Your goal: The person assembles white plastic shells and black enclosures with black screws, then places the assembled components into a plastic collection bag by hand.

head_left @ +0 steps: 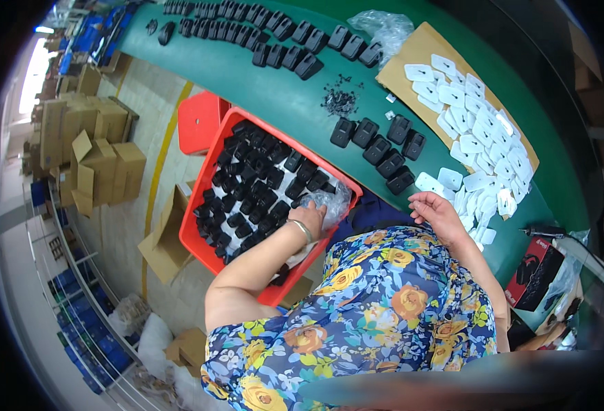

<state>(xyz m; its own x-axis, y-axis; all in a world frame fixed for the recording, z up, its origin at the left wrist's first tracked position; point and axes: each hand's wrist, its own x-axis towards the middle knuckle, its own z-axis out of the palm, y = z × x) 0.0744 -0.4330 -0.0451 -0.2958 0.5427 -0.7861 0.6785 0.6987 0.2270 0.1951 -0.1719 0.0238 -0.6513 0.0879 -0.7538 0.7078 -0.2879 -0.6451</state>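
Note:
My left hand, with a bangle at the wrist, reaches over the near right part of a red plastic bin. Its fingers are closed on a crumpled clear plastic bag at the bin's edge. Many small black plastic housings lie in the bin on white sheeting. Above the table's near edge is my right hand, its fingers loosely bent and apart, with nothing visible in them. Closest to it are white rounded plates and a small group of black devices.
More black devices stand in rows along the green table. Small black parts lie in a heap. White plates cover a cardboard sheet. A red stool stands beside the bin; cardboard boxes sit on the floor.

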